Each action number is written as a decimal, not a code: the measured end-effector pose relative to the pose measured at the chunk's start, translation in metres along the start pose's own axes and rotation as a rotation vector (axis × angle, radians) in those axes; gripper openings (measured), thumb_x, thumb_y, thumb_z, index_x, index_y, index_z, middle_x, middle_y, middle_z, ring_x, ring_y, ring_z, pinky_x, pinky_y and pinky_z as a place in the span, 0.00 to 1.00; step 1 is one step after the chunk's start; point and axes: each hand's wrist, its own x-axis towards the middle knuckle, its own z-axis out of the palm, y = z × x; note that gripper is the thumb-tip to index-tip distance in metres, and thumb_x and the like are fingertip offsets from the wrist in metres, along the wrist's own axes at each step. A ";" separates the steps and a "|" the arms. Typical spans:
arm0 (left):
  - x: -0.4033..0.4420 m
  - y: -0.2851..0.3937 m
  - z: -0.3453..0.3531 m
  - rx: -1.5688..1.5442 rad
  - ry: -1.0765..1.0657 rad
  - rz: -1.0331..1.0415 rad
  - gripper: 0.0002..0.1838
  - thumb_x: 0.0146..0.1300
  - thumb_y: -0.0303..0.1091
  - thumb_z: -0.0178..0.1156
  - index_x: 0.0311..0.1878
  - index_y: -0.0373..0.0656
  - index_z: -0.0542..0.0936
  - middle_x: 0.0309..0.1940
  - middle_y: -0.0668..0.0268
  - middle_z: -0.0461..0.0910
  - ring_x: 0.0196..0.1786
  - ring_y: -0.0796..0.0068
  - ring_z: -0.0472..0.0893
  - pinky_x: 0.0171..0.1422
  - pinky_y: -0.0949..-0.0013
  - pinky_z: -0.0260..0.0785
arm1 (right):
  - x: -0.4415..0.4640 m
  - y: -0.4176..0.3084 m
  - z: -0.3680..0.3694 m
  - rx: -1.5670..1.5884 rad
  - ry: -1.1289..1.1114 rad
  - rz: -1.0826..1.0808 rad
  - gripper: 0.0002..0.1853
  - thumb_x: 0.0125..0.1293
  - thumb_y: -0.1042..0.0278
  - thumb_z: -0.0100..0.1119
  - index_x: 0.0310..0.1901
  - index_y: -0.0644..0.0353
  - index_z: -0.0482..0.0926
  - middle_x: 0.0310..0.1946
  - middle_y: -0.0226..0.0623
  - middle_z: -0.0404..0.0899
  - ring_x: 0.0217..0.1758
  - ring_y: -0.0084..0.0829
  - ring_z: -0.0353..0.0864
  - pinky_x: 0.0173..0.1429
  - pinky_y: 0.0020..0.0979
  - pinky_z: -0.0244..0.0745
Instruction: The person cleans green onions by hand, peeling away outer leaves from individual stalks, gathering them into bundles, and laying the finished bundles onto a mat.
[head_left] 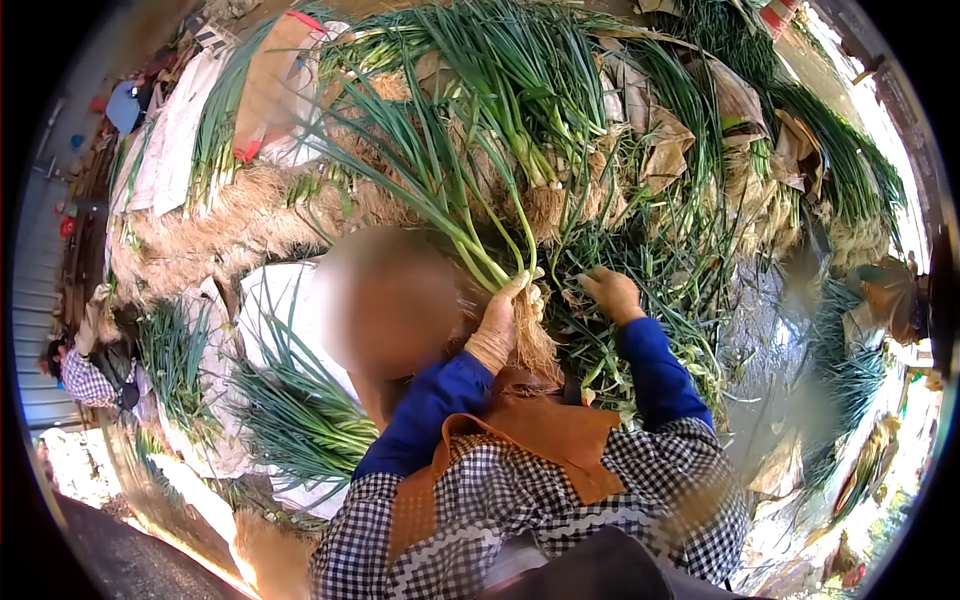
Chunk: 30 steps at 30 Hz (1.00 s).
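Note:
My left hand [502, 325] is wrapped round a small bunch of green onions [480, 240] near its white lower stems. The leaves spread up and to the left, and the pale roots [533, 345] hang below the fist. To the right, my right hand [610, 292] is held just above loose green leaves, its fingers curled; whether something thin is between them is too small to tell. Beyond my hands lies a large heap of green onions [530, 90] with thick brown roots.
A blurred round shape [390, 300] is left of my left hand. More onions [310, 420] lie on white sacking at the lower left. Loose leaves [660, 250] cover the ground at right, beside wet ground [755, 350]. Another person [90, 375] is at far left.

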 end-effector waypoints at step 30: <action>0.007 0.045 0.019 -0.037 0.232 0.322 0.05 0.64 0.32 0.55 0.41 0.44 0.74 0.29 0.70 0.72 0.35 0.71 0.75 0.42 0.68 0.70 | 0.107 -0.141 -0.095 -0.045 0.428 -0.256 0.26 0.60 0.40 0.52 0.38 0.60 0.78 0.29 0.42 0.81 0.30 0.36 0.80 0.37 0.35 0.74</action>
